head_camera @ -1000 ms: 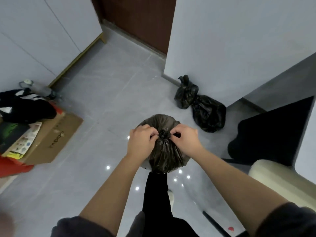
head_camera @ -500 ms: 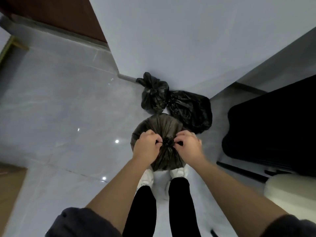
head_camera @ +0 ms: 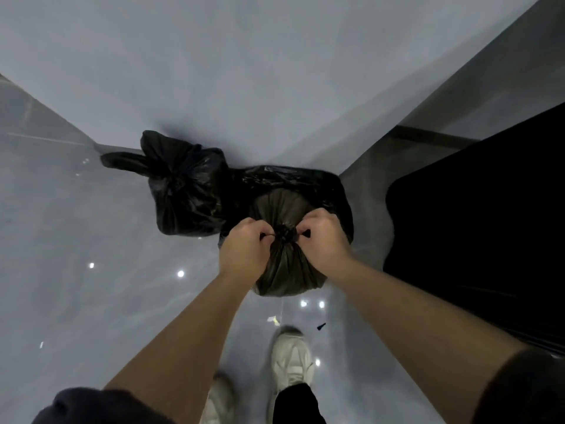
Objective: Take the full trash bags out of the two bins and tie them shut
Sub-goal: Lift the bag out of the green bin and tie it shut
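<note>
Left hand curled closed, fingertips pinching bag plastic at 9 o'clock of the knot. Right hand likewise closed, pinching at 3 o'clock of the knot. Held bag, brownish-black, hangs between both hands, above the grey floor. At 12 o'clock, partly hidden behind it: second black bag. At 10 o'clock, tied black bag against the wall. At 6 o'clock: white shoes.
</note>
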`<action>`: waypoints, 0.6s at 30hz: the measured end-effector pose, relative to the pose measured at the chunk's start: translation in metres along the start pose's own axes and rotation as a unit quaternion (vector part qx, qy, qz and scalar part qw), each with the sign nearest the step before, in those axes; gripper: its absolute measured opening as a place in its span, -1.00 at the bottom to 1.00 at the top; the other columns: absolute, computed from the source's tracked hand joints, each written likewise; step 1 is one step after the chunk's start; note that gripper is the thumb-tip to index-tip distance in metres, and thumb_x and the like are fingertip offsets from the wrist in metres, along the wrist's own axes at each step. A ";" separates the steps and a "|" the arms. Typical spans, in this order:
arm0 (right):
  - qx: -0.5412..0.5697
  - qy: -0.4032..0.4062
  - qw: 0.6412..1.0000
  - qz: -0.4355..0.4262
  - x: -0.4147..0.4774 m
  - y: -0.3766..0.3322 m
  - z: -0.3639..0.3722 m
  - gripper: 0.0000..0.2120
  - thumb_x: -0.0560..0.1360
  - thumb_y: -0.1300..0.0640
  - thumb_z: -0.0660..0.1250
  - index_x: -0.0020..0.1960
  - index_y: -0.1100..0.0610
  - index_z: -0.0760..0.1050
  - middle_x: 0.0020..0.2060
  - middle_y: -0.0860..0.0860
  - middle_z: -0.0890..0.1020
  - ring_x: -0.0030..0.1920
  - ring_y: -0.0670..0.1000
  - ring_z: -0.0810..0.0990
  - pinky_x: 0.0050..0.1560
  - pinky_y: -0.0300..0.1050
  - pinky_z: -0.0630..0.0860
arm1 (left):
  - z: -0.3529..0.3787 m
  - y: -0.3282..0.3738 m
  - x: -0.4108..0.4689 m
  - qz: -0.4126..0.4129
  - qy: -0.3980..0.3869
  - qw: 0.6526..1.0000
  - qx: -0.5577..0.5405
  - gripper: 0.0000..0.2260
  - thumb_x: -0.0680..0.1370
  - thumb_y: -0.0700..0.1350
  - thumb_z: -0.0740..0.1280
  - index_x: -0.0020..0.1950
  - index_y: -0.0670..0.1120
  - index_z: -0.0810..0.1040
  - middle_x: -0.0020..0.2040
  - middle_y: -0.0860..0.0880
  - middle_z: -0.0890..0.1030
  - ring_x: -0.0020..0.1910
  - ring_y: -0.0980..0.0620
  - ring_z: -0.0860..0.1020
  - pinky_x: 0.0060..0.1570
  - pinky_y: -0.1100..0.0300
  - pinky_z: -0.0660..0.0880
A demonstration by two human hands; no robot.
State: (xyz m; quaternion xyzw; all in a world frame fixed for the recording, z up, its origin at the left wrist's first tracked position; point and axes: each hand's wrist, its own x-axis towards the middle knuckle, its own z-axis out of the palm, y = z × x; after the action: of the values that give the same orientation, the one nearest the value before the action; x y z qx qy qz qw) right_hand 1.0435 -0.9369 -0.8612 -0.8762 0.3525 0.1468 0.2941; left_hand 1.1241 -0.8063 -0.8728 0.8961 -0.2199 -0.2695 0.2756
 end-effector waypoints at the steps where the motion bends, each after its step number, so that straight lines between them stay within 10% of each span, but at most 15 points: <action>1: 0.001 0.006 1.000 -0.003 0.012 0.002 0.001 -0.87 0.49 0.19 0.35 -0.02 0.14 0.66 0.16 0.04 0.50 0.21 0.07 0.42 0.14 -0.04 0.48 | 0.005 -0.001 0.012 0.007 0.011 1.000 0.001 -0.93 0.48 -0.17 0.37 -0.11 -0.07 0.64 -0.10 -0.03 0.57 -0.12 -0.03 0.54 -0.10 0.08 0.51; 12: 0.040 0.029 0.998 0.030 0.084 0.029 0.060 -0.87 0.52 0.21 0.31 -0.02 0.17 0.62 0.19 0.07 0.46 0.21 0.09 0.41 0.13 0.00 0.50 | 0.070 -0.045 0.073 0.028 0.012 0.999 0.021 -0.92 0.49 -0.24 0.32 -0.13 -0.14 0.61 -0.12 -0.11 0.59 -0.15 -0.08 0.55 -0.16 0.07 0.50; 18: 0.065 0.036 0.996 0.059 0.053 0.025 0.049 -0.71 0.53 0.22 0.27 0.23 0.14 0.52 0.32 0.08 0.39 0.31 0.09 0.35 0.26 -0.02 0.43 | 0.043 -0.023 0.045 -0.019 -0.035 0.999 -0.033 -0.68 0.51 -0.26 0.26 0.26 -0.14 0.51 0.20 -0.11 0.56 0.16 -0.06 0.53 0.14 0.20 0.41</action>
State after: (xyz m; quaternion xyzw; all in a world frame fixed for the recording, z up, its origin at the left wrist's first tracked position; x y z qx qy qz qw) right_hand 1.0613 -0.9494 -0.9341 -0.8379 0.4226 0.1088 0.3279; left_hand 1.1379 -0.8291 -0.9329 0.8808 -0.2030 -0.3128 0.2917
